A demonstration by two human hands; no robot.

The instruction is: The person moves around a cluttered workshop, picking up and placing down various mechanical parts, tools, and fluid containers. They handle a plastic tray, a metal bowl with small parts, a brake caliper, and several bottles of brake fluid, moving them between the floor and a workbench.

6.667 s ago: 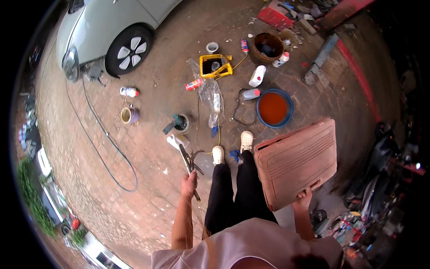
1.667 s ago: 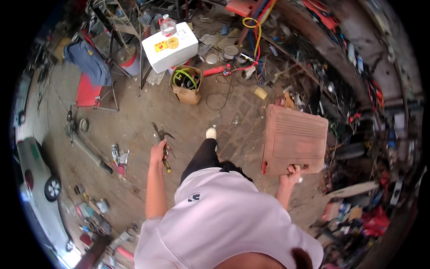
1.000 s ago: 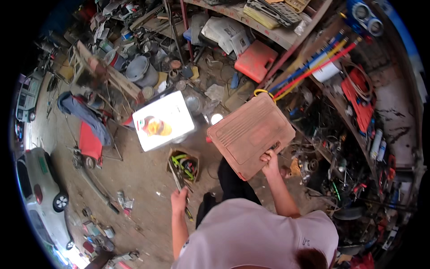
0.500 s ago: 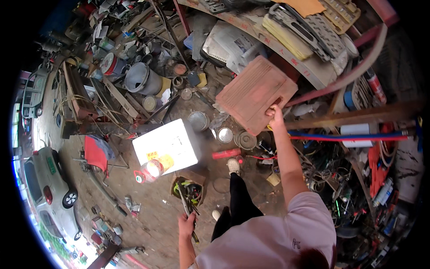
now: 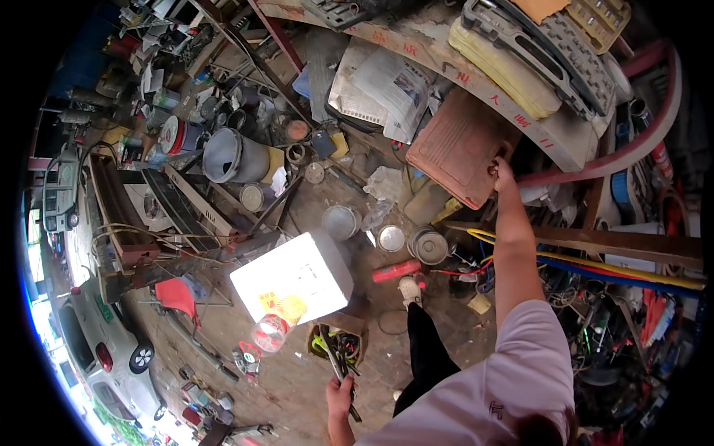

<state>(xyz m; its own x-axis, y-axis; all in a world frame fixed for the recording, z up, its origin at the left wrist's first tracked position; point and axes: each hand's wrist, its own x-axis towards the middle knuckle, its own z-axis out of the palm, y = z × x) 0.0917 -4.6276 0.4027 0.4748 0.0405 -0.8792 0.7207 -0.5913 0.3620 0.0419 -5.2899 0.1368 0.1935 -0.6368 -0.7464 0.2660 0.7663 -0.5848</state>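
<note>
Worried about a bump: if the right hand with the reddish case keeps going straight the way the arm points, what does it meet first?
Probably the shelf board. The right hand holds the reddish case just under its edge, below the yellow case. Depth is unclear.

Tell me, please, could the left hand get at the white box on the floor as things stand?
Probably not directly: the left hand is already gripping pliers, and the white box lies ahead beyond a small crate of tools.
</note>
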